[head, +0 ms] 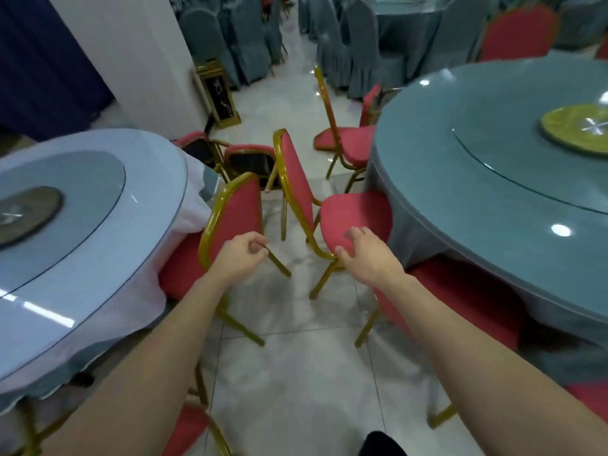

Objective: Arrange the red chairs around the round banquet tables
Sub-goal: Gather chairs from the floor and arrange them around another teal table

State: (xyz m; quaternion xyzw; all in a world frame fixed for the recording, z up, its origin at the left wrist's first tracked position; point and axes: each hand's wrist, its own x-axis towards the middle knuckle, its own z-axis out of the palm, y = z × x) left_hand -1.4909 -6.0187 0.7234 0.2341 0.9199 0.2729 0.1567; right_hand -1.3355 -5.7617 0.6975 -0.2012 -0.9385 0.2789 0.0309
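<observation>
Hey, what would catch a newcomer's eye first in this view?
Two bare arms reach into the aisle: the right hand grips the seat of the middle red chair, while the left hand curls beside the left red chair. A pale round table at left and a teal round table at right flank them.

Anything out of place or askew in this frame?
Yes. Beyond the white-clothed round table, two red padded chairs with gold metal frames stand crowded together and tilted, with black panels showing and facing no table. The white tablecloth beside them hangs bunched and uneven.
</observation>
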